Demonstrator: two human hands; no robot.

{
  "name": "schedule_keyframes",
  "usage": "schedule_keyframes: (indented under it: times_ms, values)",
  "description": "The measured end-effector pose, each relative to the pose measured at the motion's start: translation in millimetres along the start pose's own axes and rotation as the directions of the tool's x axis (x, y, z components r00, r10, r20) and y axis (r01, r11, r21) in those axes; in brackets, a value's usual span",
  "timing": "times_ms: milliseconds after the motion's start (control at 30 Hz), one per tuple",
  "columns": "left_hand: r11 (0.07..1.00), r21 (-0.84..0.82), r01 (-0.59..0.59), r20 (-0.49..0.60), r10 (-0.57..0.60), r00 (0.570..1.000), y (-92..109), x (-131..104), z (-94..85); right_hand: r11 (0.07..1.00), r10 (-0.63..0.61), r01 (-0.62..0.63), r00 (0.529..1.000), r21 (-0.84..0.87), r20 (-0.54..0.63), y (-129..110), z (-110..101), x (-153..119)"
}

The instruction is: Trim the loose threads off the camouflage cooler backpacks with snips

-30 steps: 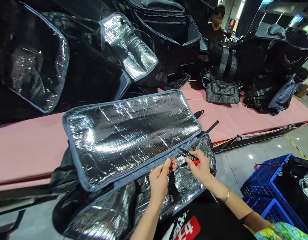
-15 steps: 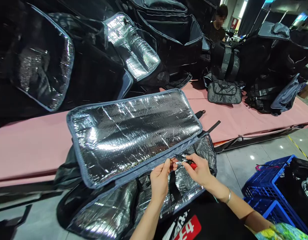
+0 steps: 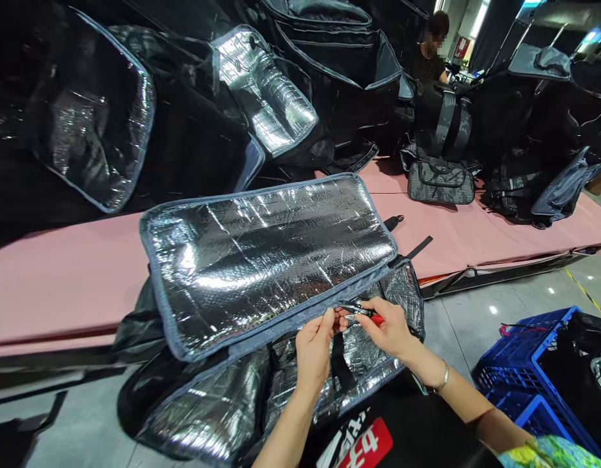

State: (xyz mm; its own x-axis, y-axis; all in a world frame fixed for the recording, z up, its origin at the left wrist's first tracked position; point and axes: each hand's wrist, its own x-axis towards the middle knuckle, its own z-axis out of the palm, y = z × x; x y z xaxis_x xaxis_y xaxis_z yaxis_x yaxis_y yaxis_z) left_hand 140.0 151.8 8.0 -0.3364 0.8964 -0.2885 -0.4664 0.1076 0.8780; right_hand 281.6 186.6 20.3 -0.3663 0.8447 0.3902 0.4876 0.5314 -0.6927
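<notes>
Bag [image 3: 271, 260] before table [image 3: 61, 279], crate [image 3: 520, 344] at right

Bare table [image 3: 66, 279] L of flap [image 3: 271, 260] = open way in for a hand. Blk bags [image 3: 198, 143] wall off behind. Strap [image 3: 417, 248] juts out R. Front edge's blocked: L hand [image 3: 314, 341], R hand [image 3: 391, 328] w/ snips [image 3: 354, 308]. Floor crate [image 3: 518, 344] well off, front-R.
</notes>
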Motion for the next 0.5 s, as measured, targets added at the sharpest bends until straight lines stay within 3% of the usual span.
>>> schedule_keyframes:
  times_ms: [267, 500]
  values:
    - [1.000, -0.009, -0.007, -0.003, 0.007, 1.000, -2, 1, -1.5, 0.998, -0.056, 0.056, 0.998, 0.012, 0.034, 1, 3, 5]
    - [0.999, -0.041, 0.026, -0.001, -0.026, 1.000, 2, 1, 0.6, 0.993, 0.031, -0.029, 0.999, 0.110, -0.019, 0, -11, 9]
